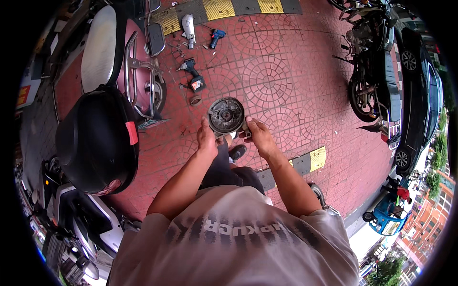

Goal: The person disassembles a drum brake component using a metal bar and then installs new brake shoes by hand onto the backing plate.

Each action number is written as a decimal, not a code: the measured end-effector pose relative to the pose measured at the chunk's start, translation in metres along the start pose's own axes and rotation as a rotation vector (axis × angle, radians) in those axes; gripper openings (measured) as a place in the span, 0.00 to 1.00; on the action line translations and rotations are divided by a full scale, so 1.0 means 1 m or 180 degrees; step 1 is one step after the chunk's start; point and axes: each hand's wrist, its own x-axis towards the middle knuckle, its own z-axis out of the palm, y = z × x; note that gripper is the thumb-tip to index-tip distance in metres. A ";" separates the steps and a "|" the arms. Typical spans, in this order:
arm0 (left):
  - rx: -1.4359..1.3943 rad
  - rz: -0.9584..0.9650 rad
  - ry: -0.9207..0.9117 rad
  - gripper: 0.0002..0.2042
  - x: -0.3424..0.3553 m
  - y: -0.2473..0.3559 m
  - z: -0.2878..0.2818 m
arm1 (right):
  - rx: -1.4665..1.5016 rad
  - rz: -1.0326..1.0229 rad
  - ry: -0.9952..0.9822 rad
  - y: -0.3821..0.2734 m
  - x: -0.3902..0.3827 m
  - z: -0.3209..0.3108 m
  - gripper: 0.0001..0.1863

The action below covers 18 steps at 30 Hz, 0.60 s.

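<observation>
Between my two hands, above the red paving, is a round, grimy metal drum housing with a raised hub in its middle. Its open face is turned up toward me. My left hand is closed on its lower left edge, thumb along the rim. The lower right side, where a short stub sticks out, is gripped by my right hand. Fingers under the housing are partly hidden. Beyond it on the ground lie a metal ring and a cordless impact wrench.
Farther off are a small blue cordless drill, a silver cover-like part and scattered small hardware. A pink scooter with a black top box stands close on the left. A motorcycle is parked right; yellow-black speed bumps cross the far ground.
</observation>
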 end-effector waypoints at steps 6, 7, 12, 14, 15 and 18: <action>-0.0044 0.0529 0.0227 0.33 0.094 0.008 0.007 | -0.1476 -0.0037 -0.0967 -0.035 0.113 0.005 0.31; -0.0089 0.0683 0.0213 0.32 0.117 -0.004 -0.001 | -0.1531 0.0114 -0.1083 -0.035 0.131 0.007 0.29; 0.0435 0.0813 0.0650 0.34 0.195 -0.041 -0.050 | -0.1529 0.1284 -0.1771 -0.011 0.219 0.024 0.30; 0.0382 0.0567 0.1005 0.32 0.205 -0.048 -0.051 | -0.1847 0.1331 -0.2076 0.009 0.256 0.034 0.31; 0.0546 0.0536 0.1155 0.31 0.218 -0.062 -0.058 | -0.2047 0.1393 -0.2206 0.023 0.272 0.038 0.31; 0.1055 0.0764 0.1468 0.30 0.276 -0.101 -0.097 | -0.2549 0.1497 -0.2572 0.077 0.340 0.058 0.32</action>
